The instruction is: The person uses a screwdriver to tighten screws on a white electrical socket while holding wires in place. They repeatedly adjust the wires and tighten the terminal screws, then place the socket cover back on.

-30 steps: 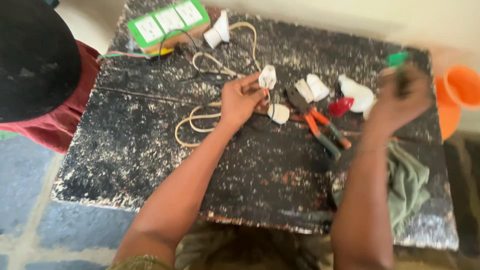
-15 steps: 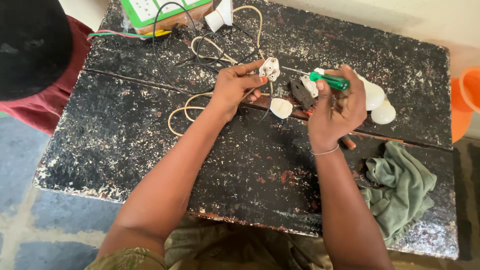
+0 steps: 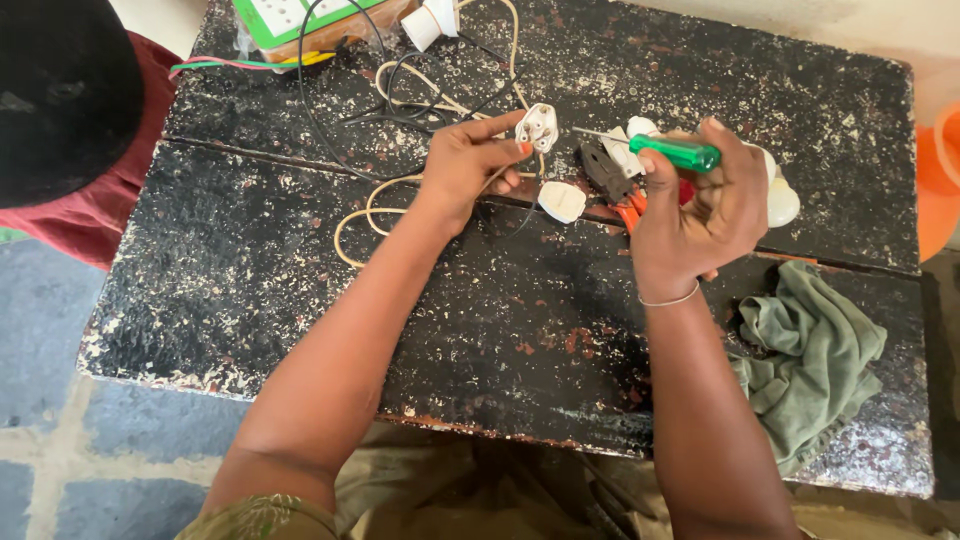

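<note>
Black speckled counter [image 3: 300, 300]: left hand [image 3: 470, 165] pinches white plug base [image 3: 537, 127]; right hand [image 3: 700, 210], come in from the counter's right, now grasps green-handled screwdriver [image 3: 675, 152], tip beside the plug—screw work is starting.

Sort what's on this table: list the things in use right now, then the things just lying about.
In use: left hand holding white plug; right hand holding green-handled screwdriver; cream cable.

Lying about: orange-handled pliers, white plug cover, green rag, black wire.
</note>
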